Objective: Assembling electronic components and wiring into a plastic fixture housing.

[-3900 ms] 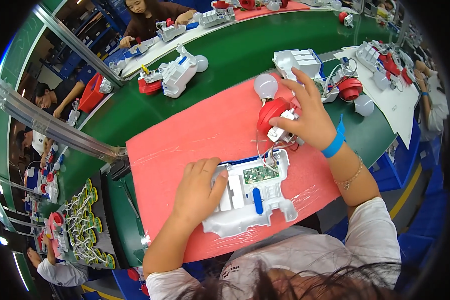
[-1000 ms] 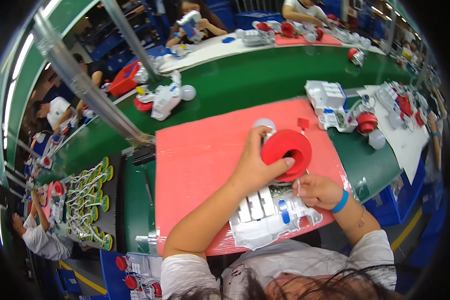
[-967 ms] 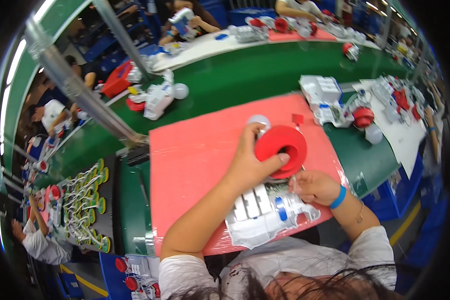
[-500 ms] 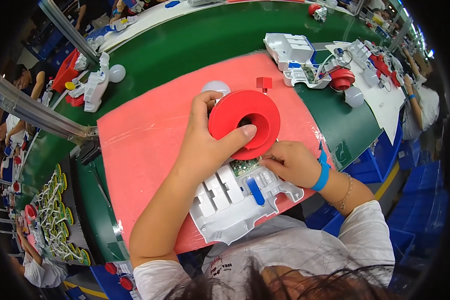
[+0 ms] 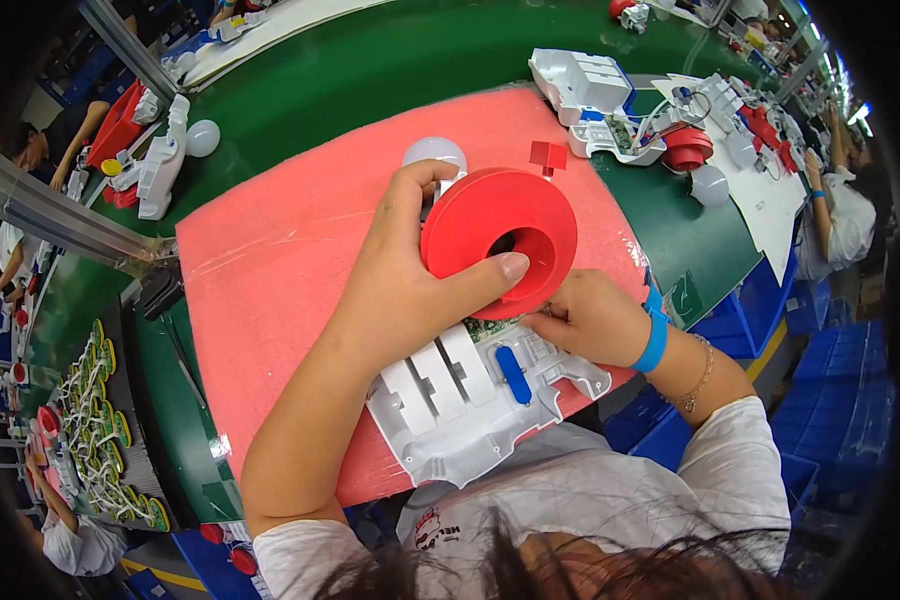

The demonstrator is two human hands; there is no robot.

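My left hand (image 5: 405, 285) grips a red funnel-shaped plastic disc (image 5: 500, 235), thumb pressed on its rim, holding it above a white plastic housing (image 5: 470, 400) with a blue oval button and a green circuit board. My right hand (image 5: 585, 315), with a blue wristband, rests at the housing's upper right edge under the disc, fingers curled on a small part that I cannot make out. A white dome (image 5: 433, 153) lies just behind the disc on the pink mat (image 5: 280, 250).
A second white housing with a red funnel (image 5: 610, 105) and a white dome (image 5: 712, 185) sit at the right on the green belt (image 5: 370, 70). More white and red parts (image 5: 150, 150) lie far left. Other workers sit around. Blue crates (image 5: 820, 400) stand at right.
My left hand has lifted the red disc from the mat's far side and brought it closer, over the white housing. My right hand stays at the housing's edge.
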